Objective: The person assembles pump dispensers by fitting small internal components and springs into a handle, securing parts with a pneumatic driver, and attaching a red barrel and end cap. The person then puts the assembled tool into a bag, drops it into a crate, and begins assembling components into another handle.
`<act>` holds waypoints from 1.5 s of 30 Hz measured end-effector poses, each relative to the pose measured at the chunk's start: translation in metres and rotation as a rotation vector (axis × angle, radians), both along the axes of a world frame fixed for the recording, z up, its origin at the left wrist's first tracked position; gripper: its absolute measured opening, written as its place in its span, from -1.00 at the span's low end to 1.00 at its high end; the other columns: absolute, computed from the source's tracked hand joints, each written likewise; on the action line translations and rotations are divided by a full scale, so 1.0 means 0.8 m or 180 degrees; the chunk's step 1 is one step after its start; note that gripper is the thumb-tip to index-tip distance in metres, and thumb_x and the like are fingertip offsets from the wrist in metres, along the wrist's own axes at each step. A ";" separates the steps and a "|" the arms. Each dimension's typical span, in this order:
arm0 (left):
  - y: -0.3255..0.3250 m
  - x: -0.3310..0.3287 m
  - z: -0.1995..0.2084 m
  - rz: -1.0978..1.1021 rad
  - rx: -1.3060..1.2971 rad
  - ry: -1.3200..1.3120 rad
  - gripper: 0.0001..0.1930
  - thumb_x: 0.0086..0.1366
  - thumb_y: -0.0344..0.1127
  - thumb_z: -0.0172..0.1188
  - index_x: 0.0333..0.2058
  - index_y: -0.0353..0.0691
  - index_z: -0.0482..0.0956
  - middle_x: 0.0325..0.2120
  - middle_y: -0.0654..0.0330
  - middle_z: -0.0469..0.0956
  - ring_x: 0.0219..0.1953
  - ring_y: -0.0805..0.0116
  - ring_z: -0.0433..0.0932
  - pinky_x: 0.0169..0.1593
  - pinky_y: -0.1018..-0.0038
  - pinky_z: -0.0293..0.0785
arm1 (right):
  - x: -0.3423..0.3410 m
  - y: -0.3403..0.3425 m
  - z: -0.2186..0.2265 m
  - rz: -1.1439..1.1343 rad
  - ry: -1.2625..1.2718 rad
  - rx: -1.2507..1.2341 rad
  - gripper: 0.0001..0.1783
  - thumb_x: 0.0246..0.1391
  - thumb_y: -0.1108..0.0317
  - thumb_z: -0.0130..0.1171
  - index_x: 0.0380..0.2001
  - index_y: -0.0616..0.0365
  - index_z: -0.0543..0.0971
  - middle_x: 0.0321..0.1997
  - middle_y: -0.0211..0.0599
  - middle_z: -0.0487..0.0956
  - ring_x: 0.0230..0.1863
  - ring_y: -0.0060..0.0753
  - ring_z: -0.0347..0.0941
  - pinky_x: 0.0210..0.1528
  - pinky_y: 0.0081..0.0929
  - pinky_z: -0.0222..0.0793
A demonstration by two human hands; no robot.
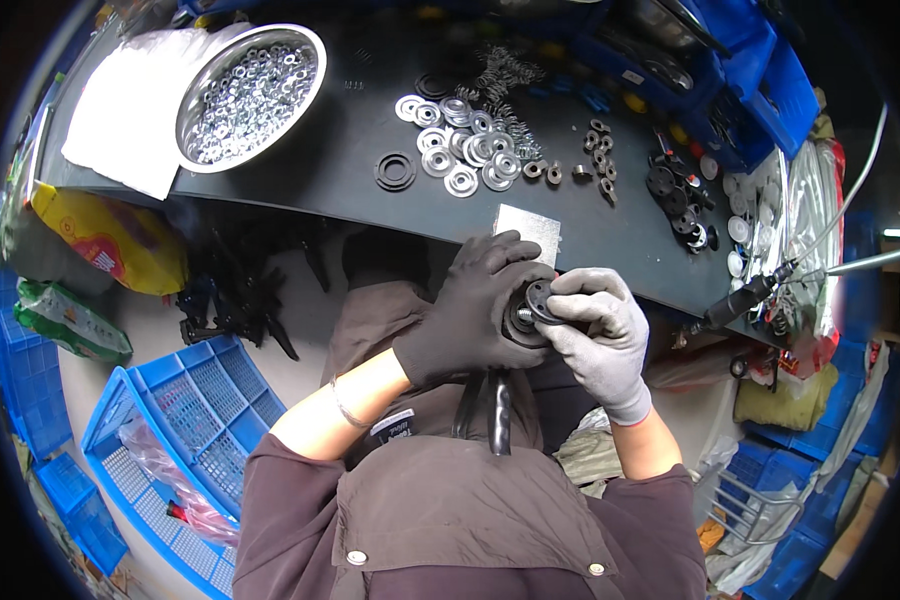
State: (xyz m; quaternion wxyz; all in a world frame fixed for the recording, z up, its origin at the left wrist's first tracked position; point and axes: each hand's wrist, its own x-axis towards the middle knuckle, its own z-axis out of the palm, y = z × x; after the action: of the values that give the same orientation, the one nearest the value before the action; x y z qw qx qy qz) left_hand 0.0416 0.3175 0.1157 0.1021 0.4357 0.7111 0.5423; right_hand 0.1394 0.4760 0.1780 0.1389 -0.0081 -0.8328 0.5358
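My left hand [460, 320], in a black glove, is wrapped round a black round-headed part [522, 332] near the table's front edge. Below that hand a black handle [500, 415] sticks out toward me; it looks like part of the same piece. My right hand [607, 345], in a grey glove, pinches a small black disc [541, 300] with holes between thumb and fingers. The disc is tilted at the round head's opening, and a short coil spring [525, 315] shows between the two. Just beyond my hands lies a silvery metal block [530, 230] on the table edge.
Metal washers [461, 180], springs [510, 75] and bushings [607, 165] lie on the dark table [310, 190]. A steel bowl [192, 155] of nuts stands at the left. A power driver [740, 300] hangs at the right. A blue crate [185, 360] stands at the lower left.
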 end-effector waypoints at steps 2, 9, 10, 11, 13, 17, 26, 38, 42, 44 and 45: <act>-0.003 -0.001 0.000 -0.0010 -0.0070 0.0048 -0.24 -0.23 0.01 0.50 0.03 -0.07 0.52 0.09 0.10 0.41 0.27 0.00 0.24 0.30 0.05 0.09 | -0.002 -0.003 0.003 0.0104 0.0091 0.0368 -0.68 -0.25 0.57 0.38 -0.30 0.08 0.66 -0.20 -0.28 0.59 -0.18 -0.32 0.50 -0.08 -0.43 0.41; 0.000 0.003 -0.008 0.0193 0.0075 0.0067 -0.29 -0.23 0.01 0.47 -0.01 -0.03 0.53 0.07 0.11 0.42 0.25 -0.01 0.26 0.30 0.04 0.10 | 0.002 -0.016 0.001 0.0185 0.0530 0.1700 -0.58 -0.34 0.49 0.42 -0.27 0.01 0.64 -0.19 -0.35 0.59 -0.12 -0.19 0.48 -0.06 -0.31 0.42; 0.001 0.003 -0.009 0.0164 0.0099 0.0046 -0.29 -0.23 0.02 0.47 -0.01 -0.03 0.53 0.06 0.11 0.41 0.25 -0.01 0.25 0.30 0.04 0.09 | 0.002 -0.017 0.004 0.0147 0.0416 0.1723 -0.58 -0.34 0.49 0.41 -0.26 0.01 0.64 -0.17 -0.34 0.58 -0.11 -0.16 0.48 -0.05 -0.31 0.42; 0.001 0.004 -0.011 0.0133 0.0117 0.0027 -0.29 -0.23 0.03 0.46 -0.02 -0.03 0.53 0.06 0.11 0.41 0.24 -0.02 0.25 0.30 0.03 0.09 | 0.002 -0.017 0.007 0.0107 0.0303 0.1742 -0.58 -0.33 0.49 0.40 -0.25 0.02 0.64 -0.16 -0.33 0.58 -0.10 -0.13 0.48 -0.05 -0.31 0.42; 0.000 0.006 -0.010 0.0219 0.0148 0.0016 -0.29 -0.22 0.03 0.46 -0.01 -0.04 0.52 0.05 0.11 0.39 0.24 -0.01 0.24 0.31 0.02 0.08 | 0.010 -0.010 0.004 0.0241 0.0339 0.2309 -0.60 -0.30 0.47 0.35 -0.24 0.04 0.64 -0.11 -0.28 0.58 -0.06 -0.07 0.47 -0.01 -0.25 0.41; 0.002 0.007 -0.013 0.0226 0.0171 0.0014 -0.30 -0.19 0.05 0.44 -0.02 -0.04 0.50 0.05 0.12 0.38 0.25 0.00 0.22 0.32 -0.02 0.04 | 0.016 -0.004 -0.002 0.0293 0.0369 0.2279 -0.60 -0.30 0.46 0.32 -0.23 0.09 0.63 -0.10 -0.26 0.59 -0.02 -0.03 0.47 0.02 -0.21 0.40; 0.002 0.010 -0.016 0.0273 0.0109 0.0069 -0.27 -0.20 0.11 0.45 -0.01 -0.05 0.49 0.06 0.12 0.36 0.27 0.00 0.20 0.33 -0.06 0.00 | 0.008 -0.010 -0.001 0.0676 0.0692 0.2546 -0.64 -0.26 0.47 0.25 -0.25 0.21 0.59 -0.12 -0.13 0.59 -0.07 -0.03 0.52 -0.05 -0.15 0.49; 0.004 0.007 -0.013 0.0199 0.0098 0.0126 -0.27 -0.23 0.09 0.45 -0.02 -0.05 0.50 0.04 0.11 0.39 0.22 0.01 0.25 0.27 0.01 0.08 | -0.016 -0.008 0.009 0.1035 0.0747 0.2549 -0.69 -0.28 0.45 0.27 -0.33 0.22 0.58 -0.21 -0.15 0.62 -0.17 -0.10 0.57 -0.13 -0.23 0.52; 0.006 0.001 -0.010 0.0140 0.0062 0.0197 -0.27 -0.24 0.09 0.46 -0.03 -0.05 0.51 0.03 0.10 0.39 0.19 0.02 0.28 0.21 0.05 0.13 | -0.009 -0.004 0.000 0.0825 0.0828 0.2455 -0.65 -0.34 0.38 0.27 -0.33 0.19 0.59 -0.20 -0.20 0.63 -0.15 -0.12 0.57 -0.06 -0.21 0.50; 0.006 0.003 -0.012 0.0145 0.0055 0.0254 -0.26 -0.25 0.10 0.46 -0.03 -0.05 0.52 0.04 0.09 0.39 0.19 0.02 0.28 0.20 0.05 0.14 | -0.003 -0.001 -0.003 0.0780 0.0821 0.2446 -0.65 -0.32 0.36 0.25 -0.32 0.18 0.60 -0.20 -0.21 0.63 -0.13 -0.13 0.57 -0.04 -0.20 0.49; 0.006 0.004 -0.013 0.0148 0.0069 0.0243 -0.24 -0.26 0.10 0.47 -0.02 -0.05 0.51 0.03 0.08 0.39 0.19 0.01 0.28 0.20 0.04 0.14 | 0.000 0.000 -0.005 0.0768 0.0783 0.2451 -0.65 -0.31 0.34 0.24 -0.31 0.16 0.60 -0.20 -0.22 0.63 -0.12 -0.14 0.57 -0.02 -0.19 0.48</act>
State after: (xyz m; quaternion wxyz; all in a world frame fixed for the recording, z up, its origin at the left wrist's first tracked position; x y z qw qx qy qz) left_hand 0.0447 0.3224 0.1055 0.0575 0.4405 0.7185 0.5352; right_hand 0.1391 0.4760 0.1736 0.1664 0.2060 -0.9444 0.1950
